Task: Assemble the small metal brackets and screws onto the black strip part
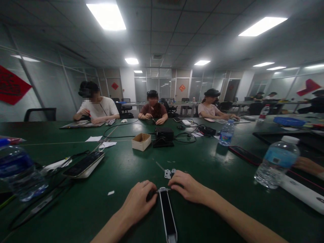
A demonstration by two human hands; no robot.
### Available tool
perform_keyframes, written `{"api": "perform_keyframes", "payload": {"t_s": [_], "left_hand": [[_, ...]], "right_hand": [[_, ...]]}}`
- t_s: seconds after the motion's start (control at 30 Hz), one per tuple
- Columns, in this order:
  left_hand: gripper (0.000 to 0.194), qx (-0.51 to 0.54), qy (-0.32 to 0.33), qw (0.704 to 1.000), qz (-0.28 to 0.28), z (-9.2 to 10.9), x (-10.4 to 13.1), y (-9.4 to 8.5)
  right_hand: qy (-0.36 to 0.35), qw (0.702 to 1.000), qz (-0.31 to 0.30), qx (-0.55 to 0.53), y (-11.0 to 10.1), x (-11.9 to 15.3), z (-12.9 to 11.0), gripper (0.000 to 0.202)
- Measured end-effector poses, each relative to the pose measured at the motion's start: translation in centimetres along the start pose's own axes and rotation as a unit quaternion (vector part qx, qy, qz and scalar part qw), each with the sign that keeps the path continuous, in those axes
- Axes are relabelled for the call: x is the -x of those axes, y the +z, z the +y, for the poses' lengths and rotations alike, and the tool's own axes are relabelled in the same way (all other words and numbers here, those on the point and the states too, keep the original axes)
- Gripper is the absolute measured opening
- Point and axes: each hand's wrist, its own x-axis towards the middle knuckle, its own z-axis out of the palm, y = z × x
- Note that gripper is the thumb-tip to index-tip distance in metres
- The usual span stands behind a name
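A long narrow piece with a black face and a white-silver frame lies on the green table, its far end between my hands. A small metallic crosspiece shows at that end. My left hand is closed, its curled fingertips at the crosspiece's left side. From the right, my right hand curls in, closed, with its fingers near the other side. What either hand pinches is too small or hidden. Just beyond my right fingers sit small white blocks with dark holes, partly covered by that hand.
An open cardboard box and a black device on a stand stand ahead. Water bottles flank both sides. A phone and cables lie left. A neighbour's hand is at right; several people sit across the table.
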Motion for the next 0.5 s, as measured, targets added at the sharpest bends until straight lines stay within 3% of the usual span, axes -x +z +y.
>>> {"api": "perform_keyframes", "payload": {"t_s": [0.5], "left_hand": [[0.02, 0.0, -0.004, 1.0, 0.004, -0.22, 0.12, -0.06]], "right_hand": [[0.048, 0.998, -0.021, -0.036, 0.06, 0.16, 0.49, 0.01]]}}
